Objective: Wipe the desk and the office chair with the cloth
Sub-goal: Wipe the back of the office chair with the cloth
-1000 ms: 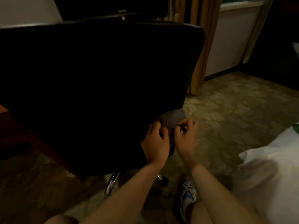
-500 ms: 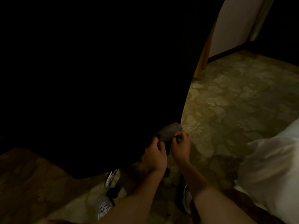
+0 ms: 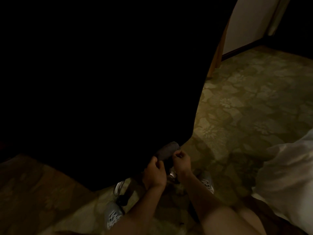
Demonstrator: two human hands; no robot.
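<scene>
The black back of the office chair (image 3: 101, 82) fills most of the view, very dark. At its lower right edge is the grey cloth (image 3: 167, 152), bunched against the chair. My left hand (image 3: 155, 172) grips the cloth's lower left part with curled fingers. My right hand (image 3: 181, 164) pinches the cloth's right side. Both hands sit close together just below the chair back's bottom corner. The desk is hidden from view.
A chrome chair base leg (image 3: 119, 186) shows under the chair. My shoes (image 3: 113, 217) stand on the patterned carpet (image 3: 245, 107). White bedding (image 3: 286, 175) lies at the right. A curtain (image 3: 218, 53) and a wall (image 3: 249, 22) are behind.
The view has dropped and moved closer, so the chair back now fills more of the frame. Both hands with the cloth have moved down along the chair's lower right edge.
</scene>
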